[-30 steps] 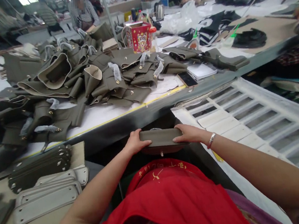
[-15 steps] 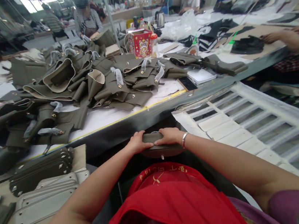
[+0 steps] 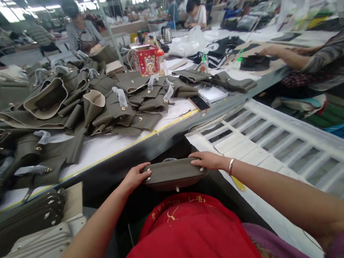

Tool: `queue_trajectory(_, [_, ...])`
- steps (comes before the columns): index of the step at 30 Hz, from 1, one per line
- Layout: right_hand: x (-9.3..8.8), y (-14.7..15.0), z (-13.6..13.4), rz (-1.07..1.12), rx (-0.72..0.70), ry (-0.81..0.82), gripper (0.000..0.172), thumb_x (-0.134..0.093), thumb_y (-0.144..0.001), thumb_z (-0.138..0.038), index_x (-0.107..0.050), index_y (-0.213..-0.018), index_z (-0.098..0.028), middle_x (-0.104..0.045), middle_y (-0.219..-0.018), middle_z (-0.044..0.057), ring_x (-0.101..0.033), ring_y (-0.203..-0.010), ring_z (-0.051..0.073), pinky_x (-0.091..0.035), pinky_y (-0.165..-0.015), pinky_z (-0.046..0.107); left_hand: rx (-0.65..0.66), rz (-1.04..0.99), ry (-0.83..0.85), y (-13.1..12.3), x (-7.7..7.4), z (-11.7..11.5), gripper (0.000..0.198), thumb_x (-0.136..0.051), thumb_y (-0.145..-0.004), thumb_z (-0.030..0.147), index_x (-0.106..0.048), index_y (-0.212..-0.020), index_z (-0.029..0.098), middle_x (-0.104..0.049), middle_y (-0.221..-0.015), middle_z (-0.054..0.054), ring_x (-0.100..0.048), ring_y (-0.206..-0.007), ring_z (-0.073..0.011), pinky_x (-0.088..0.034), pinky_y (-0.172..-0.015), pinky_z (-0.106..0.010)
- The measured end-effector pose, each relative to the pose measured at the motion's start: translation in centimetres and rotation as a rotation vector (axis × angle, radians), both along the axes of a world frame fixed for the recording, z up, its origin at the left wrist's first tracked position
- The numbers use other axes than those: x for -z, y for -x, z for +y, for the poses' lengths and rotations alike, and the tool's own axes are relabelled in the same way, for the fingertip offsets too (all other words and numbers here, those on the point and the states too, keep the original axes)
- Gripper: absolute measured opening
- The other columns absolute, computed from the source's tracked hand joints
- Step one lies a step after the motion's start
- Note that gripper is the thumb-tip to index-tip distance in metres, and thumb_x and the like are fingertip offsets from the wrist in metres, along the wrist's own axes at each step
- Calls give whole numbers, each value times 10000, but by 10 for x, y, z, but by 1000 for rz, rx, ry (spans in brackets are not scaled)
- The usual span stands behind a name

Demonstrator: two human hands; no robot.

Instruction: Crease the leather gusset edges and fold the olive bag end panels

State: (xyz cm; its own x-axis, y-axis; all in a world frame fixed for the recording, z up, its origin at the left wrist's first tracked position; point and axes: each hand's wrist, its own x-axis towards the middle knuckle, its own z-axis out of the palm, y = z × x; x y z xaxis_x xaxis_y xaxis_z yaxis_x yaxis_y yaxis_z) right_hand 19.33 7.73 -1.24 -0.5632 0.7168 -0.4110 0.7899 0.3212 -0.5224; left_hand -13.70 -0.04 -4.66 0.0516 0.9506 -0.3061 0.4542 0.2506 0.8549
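Olive panels [image 3: 20, 225] sat stacked at far left, pale grey panels [image 3: 33, 257] just on the near side of them. Beyond these, a heap of olive bag bodies [image 3: 122, 120] lay on the white-topped table [image 3: 107, 148], several with shiny clasps and clear-wrapped straps. Left forearm slanted up and inward from the lower left edge, elbow out, wrist fairly straight. Left hand [image 3: 137, 176] pinched the left end of an olive bag piece [image 3: 169, 172], thumb on the face, fingers over the far edge; grip on the underside hidden. The olive bag piece was held in front of the body, in the gap between the table edge and the red apron [image 3: 185, 233], directly between the two hands. Its long axis ran side to side, roughly level, with the flat rectangular face turned up toward the wearer; small pale studs showed near both ends, and a small pale tab hung at the middle of the near side. Right hand [image 3: 208, 161] pinched the right end, thumb across the face, fingers at the far edge; hands well apart, facing each other. Right forearm came in from the lower right, silver bracelet [image 3: 232, 166] at the wrist. Further right, pale strips [image 3: 251, 152] lay on a white slatted rack [image 3: 280, 119]. Past that, a co-worker's hand [image 3: 272, 51] was at some black pieces [image 3: 255, 63] on the table.
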Motion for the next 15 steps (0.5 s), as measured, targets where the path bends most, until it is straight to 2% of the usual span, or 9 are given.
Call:
queue_trajectory(3, [17,-11,-30,191,254,-73,486,-344,-906,-352,-406,-1352,-170,-478,-1362,75,-457,-1223,181,-328,-1040,303,-111,-72,-84,-6,12,-15,621,-583,-727,450,-543,-1257,129,-595,-1233,-97,-535,-1138,-261,-380,-1011,-373])
queue_trajectory(6, [26,-6,-45,340,478,-141,428,-316,-894,-298,-455,-1274,-157,-531,-1281,93,-497,-1159,177,-344,-1024,323,-226,-15,-156,-14,16,-20,509,-511,-770,371,-561,-1227,152,-581,-1250,-83,-520,-1159,-241,-369,-1026,-366])
queue_trajectory(8, [28,-4,-43,391,524,-148,392,-347,-864,-258,-497,-1214,-162,-560,-1227,95,-518,-1113,178,-364,-999,320,-217,76,-154,-15,14,-16,466,-482,-767,304,-574,-1206,175,-588,-1240,-70,-523,-1154,-229,-370,-1028,-363])
queue_trajectory(10, [34,-9,-38,478,551,-65,363,-386,-853,-287,-522,-1176,-190,-572,-1212,84,-525,-1099,179,-390,-967,323,-139,150,-100,-12,7,-10,479,-475,-762,294,-562,-1218,178,-594,-1227,-75,-529,-1148,-230,-379,-1023,-375])
queue_trajectory(12, [47,-16,-37,586,618,117,386,-345,-888,-413,-519,-1171,-217,-579,-1208,86,-543,-1088,180,-437,-908,336,-71,244,-109,-13,-2,-6,524,-476,-779,348,-513,-1266,159,-550,-1282,-103,-492,-1198,-239,-360,-1040,-390])
queue_trajectory(15, [78,-16,-45,624,687,348,624,-66,-909,-555,-531,-1139,-208,-633,-1076,127,-608,-970,201,-500,-765,375,58,460,-277,-40,-16,-5,659,-518,-782,470,-395,-1357,174,-376,-1436,-122,-325,-1333,-251,-223,-1112,-443])
